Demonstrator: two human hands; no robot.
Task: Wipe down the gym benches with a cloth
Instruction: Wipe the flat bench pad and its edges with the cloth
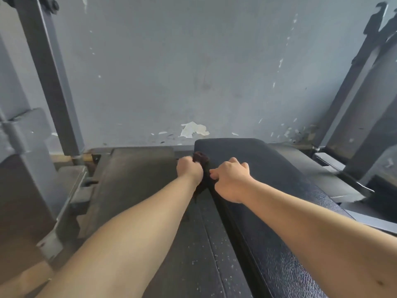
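Note:
A black padded gym bench (277,190) runs from the lower right toward the grey wall. A dark maroon cloth (202,162) is bunched against the bench's left edge near its far end. My left hand (189,169) grips the cloth from the left side, fingers curled round it. My right hand (231,179) sits on the bench's left edge just behind the cloth, fingers curled and pinching the cloth's near part. A tail of the cloth hangs down between my hands.
Grey steel rack uprights (53,78) stand at the left, and another frame (361,100) stands at the right. A dark platform (137,175) lies left of the bench. The peeling grey wall (193,72) is close behind. The speckled black rubber floor (202,254) lies below.

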